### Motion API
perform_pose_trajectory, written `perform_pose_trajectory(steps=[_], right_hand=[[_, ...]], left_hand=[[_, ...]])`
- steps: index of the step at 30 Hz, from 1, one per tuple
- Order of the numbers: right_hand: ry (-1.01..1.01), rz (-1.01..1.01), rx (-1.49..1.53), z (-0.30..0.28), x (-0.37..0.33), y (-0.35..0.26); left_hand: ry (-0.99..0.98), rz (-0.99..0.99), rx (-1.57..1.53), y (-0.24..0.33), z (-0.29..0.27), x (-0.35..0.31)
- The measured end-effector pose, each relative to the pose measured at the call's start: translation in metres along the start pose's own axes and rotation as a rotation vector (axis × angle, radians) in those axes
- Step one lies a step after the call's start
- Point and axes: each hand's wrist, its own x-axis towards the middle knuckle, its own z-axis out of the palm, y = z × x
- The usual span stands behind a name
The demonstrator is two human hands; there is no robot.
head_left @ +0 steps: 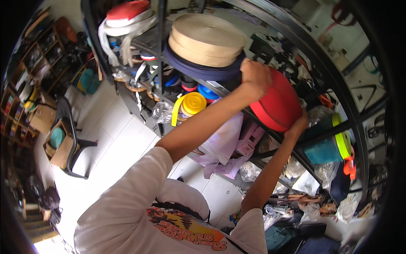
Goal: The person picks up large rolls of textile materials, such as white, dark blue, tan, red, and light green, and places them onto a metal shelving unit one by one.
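Both my hands are at a large red roll of webbing (277,101) on the metal shelf. My left hand (256,77) is closed over its upper left edge, the fingertips partly hidden. Around the lower right edge curls my right hand (299,123), its fingers mostly out of sight behind the roll. The roll stands tilted, with one flat face toward me. Just left of my left hand, thick beige rolls of webbing (207,40) lie stacked on a wide navy roll (201,70).
Black shelf posts (160,51) and a rail (296,38) frame the reach. Below sit a yellow roll (193,103) and lilac plastic bags (222,139). Red and white rolls (129,17) rest at upper left; a teal roll (323,146) is at right. A black chair (69,135) stands on the floor.
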Motion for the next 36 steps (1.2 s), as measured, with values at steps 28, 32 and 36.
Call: perform_pose_trajectory(steps=[28,32,36], right_hand=[[-0.543,0.036,0.084,0.341,-0.465,0.079],[-1.021,0.282,-0.056,0.406,-0.586,0.120],[-1.461,0.436,-0.285,0.448,-0.684,0.152]], left_hand=[[-0.125,-0.436,-0.477,-0.413,-0.084,-0.329],[-0.086,-0.790,-0.385,-0.530,-0.080,-0.436],[0.065,-1.072,-0.414,-0.607,-0.098,-0.530]])
